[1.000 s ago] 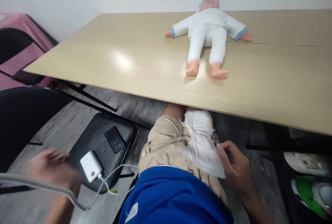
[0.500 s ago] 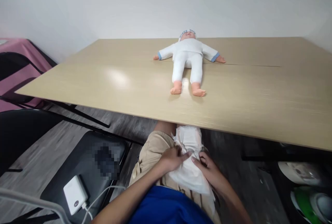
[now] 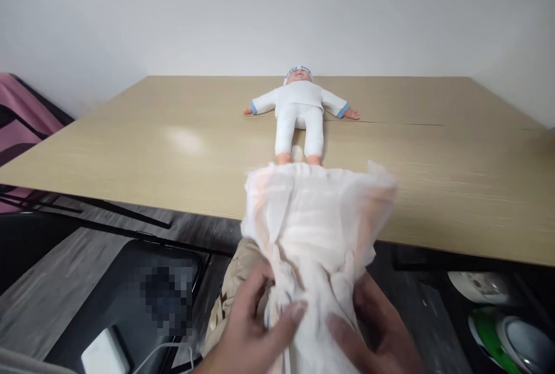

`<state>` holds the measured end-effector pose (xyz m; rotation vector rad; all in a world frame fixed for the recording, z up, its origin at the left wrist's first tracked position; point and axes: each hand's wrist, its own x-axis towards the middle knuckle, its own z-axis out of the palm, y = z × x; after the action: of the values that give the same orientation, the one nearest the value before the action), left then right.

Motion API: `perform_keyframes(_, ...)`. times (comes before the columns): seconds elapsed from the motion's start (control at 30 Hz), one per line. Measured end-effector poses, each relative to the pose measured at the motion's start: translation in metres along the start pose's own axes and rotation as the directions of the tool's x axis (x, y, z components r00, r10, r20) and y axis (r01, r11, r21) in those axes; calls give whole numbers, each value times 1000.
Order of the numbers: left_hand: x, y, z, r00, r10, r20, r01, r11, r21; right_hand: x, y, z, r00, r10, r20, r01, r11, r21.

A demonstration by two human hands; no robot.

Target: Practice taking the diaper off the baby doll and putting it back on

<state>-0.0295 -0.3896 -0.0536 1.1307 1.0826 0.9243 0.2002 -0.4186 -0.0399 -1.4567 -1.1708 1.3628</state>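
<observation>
We hold the disposable diaper [image 3: 318, 218] at the near edge of the table [image 3: 195, 171], left hand [image 3: 255, 330] and right hand [image 3: 381, 330] clamped on opposite sides, thumbs uppermost, probably so its far end spreads. The baby doll [image 3: 299, 96] lies beyond, face-up.

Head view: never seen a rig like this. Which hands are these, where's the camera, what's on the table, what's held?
There's no robot here: these are a person's bare hands. One camera, worn on the head, looks forward and down, so you see roughly what the wearer sees. On the table a doll in white clothes lies on its back, arms spread. Nearer the camera, the left hand and right hand hold a white diaper-like item, thumbs on the near side; its far end hides the doll's feet. At lower left, a white box sits on a black seat.
</observation>
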Motion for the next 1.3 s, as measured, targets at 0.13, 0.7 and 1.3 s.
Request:
perform_keyframes(0.13, 56, -1, 1, 991, 58, -120, -65, 996, -54, 57, -16, 16, 999, -25, 26, 22, 991, 134)
perform_keyframes(0.7, 73, -28, -23, 998, 42, 55, -57, 948, 312, 132, -28, 14, 778, -616, 125, 463, 426, -777)
perform_keyframes(1.3, 327, 111, -47, 465, 57, 884, -829, -324, 457, 169, -3, 35, 850, -475, 226, 423, 364, -830)
